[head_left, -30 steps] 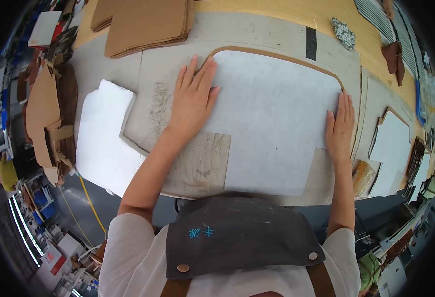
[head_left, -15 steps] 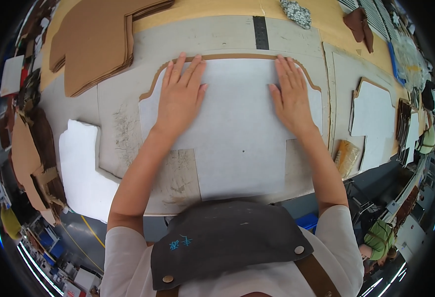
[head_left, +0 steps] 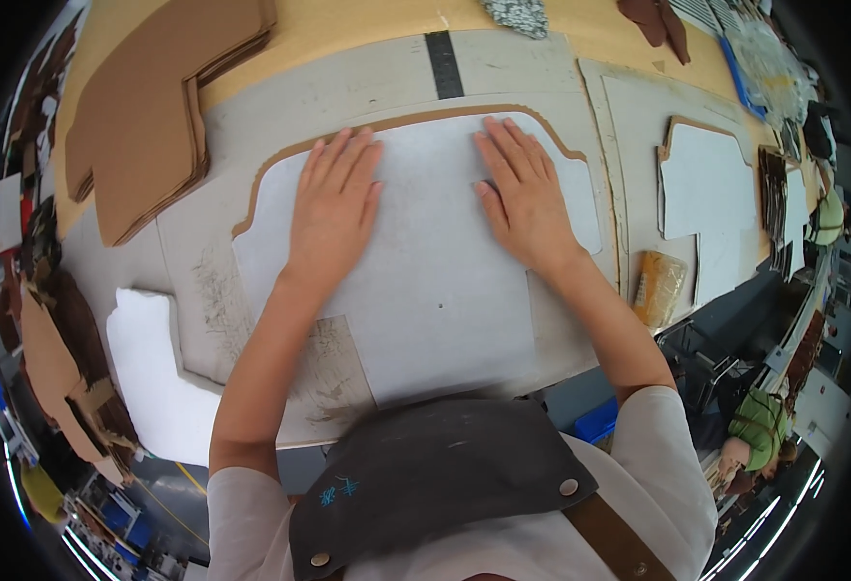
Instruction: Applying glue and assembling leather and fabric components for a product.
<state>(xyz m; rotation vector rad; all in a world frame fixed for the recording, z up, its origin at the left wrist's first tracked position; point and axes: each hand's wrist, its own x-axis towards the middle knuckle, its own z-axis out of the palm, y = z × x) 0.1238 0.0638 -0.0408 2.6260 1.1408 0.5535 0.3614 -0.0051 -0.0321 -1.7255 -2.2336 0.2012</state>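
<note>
**White-faced panel [head_left: 435,242] partly covered by left hand [head_left: 336,203] and right hand [head_left: 522,198]**

Well to the left of the left hand, ragged brown sheets [head_left: 50,358] are heaped beside a thick white padding piece [head_left: 145,373]. Forward and left of the same hand, a stack of brown cut panels [head_left: 145,145] is laid flat.

The left hand is held open, palm down on the white face, its fingers straight and slightly spread; its fingertips are set at the far edge, by the brown rim [head_left: 416,117]. Between and below both hands, the white-faced panel is spread flat on a grey board [head_left: 348,97], and a small dark dot [head_left: 440,306] is seen on its near part. Forward of the gap between the hands, a black strip [head_left: 444,66] is set across the board, and to its right a mottled grey piece [head_left: 517,15] is cut off by the view's edge.

The right hand is likewise opened flat, its thumb angled away from the fingers and its fingertips placed just short of the brown rim.

Forward and right of it, brown scraps [head_left: 656,24] are laid. Near the right forearm, a yellowish wrapped packet [head_left: 660,289] is placed beside a smaller white-faced piece [head_left: 706,179]. Farther right, a co-worker in green [head_left: 759,431] is seen.
</note>
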